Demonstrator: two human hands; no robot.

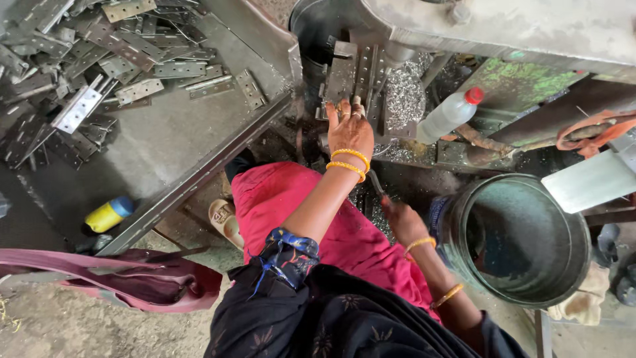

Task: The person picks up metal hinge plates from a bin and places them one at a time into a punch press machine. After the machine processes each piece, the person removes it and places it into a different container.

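Head view shows the left hand (349,129) stretched forward, fingers spread flat and pressing a metal hinge plate (341,78) against the machine bed (371,73) at 12 o'clock. The right hand (403,222), low at 4 o'clock, is closed around a thin dark lever (375,182). Metal shavings (404,96) lie just beside the plate at 1 o'clock. A heap of hinges (99,59) fills the tray (199,132) at 10 o'clock; a green bucket (523,238) stands at 3 o'clock.

— What does your metal tray (199,142) carry?
— Loose steel hinges (99,59) heaped toward its far left corner; a yellow bottle (109,214) lies at your near edge.
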